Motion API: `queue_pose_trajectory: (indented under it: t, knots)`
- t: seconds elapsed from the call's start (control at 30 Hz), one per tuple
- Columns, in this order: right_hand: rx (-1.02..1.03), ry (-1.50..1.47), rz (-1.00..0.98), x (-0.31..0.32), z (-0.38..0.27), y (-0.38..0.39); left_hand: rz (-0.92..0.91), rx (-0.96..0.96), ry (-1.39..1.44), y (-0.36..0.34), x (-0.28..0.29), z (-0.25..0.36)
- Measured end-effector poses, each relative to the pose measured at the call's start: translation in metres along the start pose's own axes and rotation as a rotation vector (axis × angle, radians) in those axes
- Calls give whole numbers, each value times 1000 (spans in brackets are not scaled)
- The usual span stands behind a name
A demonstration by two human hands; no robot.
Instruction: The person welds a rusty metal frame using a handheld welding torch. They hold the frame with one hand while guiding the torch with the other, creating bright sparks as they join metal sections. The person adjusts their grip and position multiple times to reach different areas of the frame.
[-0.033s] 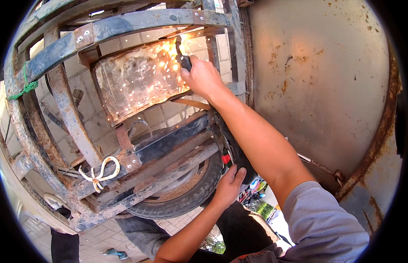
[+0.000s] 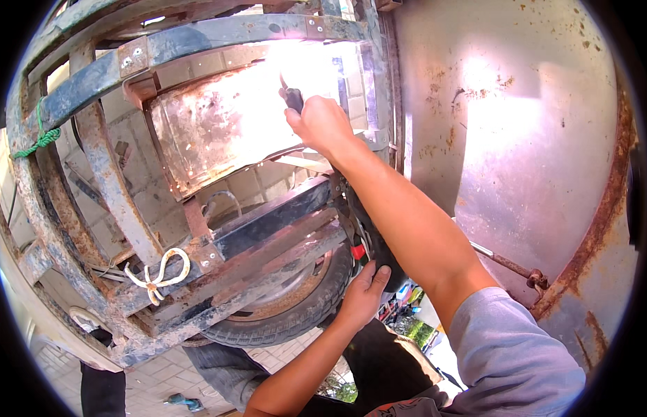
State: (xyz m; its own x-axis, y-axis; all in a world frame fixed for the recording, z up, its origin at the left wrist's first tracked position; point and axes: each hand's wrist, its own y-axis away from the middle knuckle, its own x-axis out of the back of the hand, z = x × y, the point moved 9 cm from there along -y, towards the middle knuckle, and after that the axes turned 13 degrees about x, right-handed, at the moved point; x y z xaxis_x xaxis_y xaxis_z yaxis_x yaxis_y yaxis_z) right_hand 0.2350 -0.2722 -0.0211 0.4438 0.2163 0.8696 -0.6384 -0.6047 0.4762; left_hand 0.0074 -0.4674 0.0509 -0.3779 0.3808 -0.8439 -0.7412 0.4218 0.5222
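Observation:
My right hand (image 2: 322,124) is raised and shut on a dark tool handle (image 2: 293,97). The tool's tip sits in a white glare on a rusty metal panel (image 2: 212,132), with small sparks scattered below it. The panel is set in a rusted frame of blue-grey bars (image 2: 219,31). My left hand (image 2: 365,292) is lower down. Its fingers lie flat against a black part (image 2: 379,254) beside a worn tyre (image 2: 296,316) and hold nothing. A small red piece (image 2: 357,251) shows just above that hand.
A large rusty steel sheet (image 2: 532,139) fills the right side, with a thin rod (image 2: 504,264) across its lower part. A white rope knot (image 2: 157,274) and a green cord (image 2: 38,139) hang on the frame bars. Legs in jeans (image 2: 219,368) stand on paving below.
The glare at the tool tip has grown much brighter and wider. Both hands stay where they were.

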Motion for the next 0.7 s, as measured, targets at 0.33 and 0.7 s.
queue_pose_trajectory:
  t: [0.33,0.7]
  knots:
    - [11,0,6,-2,-6,5,37,31,-48,-7,0,-27]
    - [7,13,11,1,-4,1,32,31,-33,-2,2,-7]
